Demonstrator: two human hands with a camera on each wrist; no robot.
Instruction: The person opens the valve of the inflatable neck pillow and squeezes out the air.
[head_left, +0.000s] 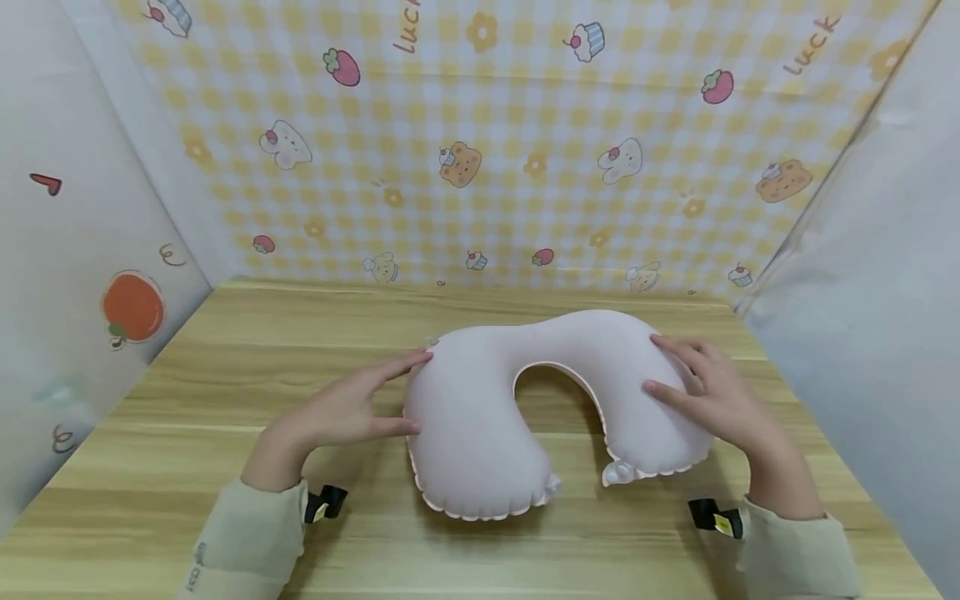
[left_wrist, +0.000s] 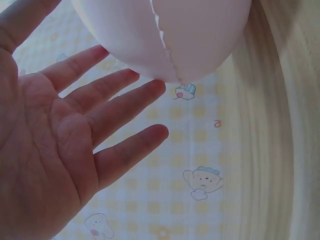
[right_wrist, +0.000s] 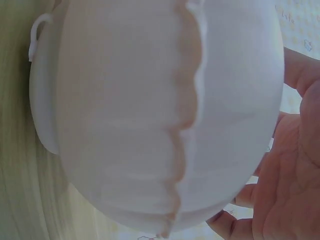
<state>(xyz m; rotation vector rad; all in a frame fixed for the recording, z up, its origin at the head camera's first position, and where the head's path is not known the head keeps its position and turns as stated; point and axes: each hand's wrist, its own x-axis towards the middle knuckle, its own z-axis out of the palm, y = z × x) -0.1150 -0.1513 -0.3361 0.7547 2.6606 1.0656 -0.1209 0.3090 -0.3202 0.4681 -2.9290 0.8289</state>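
A pale pink, puffed-up U-shaped neck pillow (head_left: 472, 425) lies on the wooden table, its opening toward me. Its wavy seam shows in the left wrist view and runs down the pillow (right_wrist: 125, 110) in the right wrist view. My left hand (head_left: 337, 412) is at the pillow's left side, fingertips touching its edge. In the left wrist view the fingers of that hand (left_wrist: 65, 135) are spread and nearly straight. On the upper right arm of the pillow rests my right hand (head_left: 720, 396), thumb and fingers spread over the surface.
The wooden table (head_left: 225, 375) reaches to a yellow checked backdrop (head_left: 510, 108) with cartoon prints. White side walls (head_left: 67, 250) stand at left and right. A black wrist mount (head_left: 326, 504) sits at the left sleeve, another mount (head_left: 716, 517) at the right.
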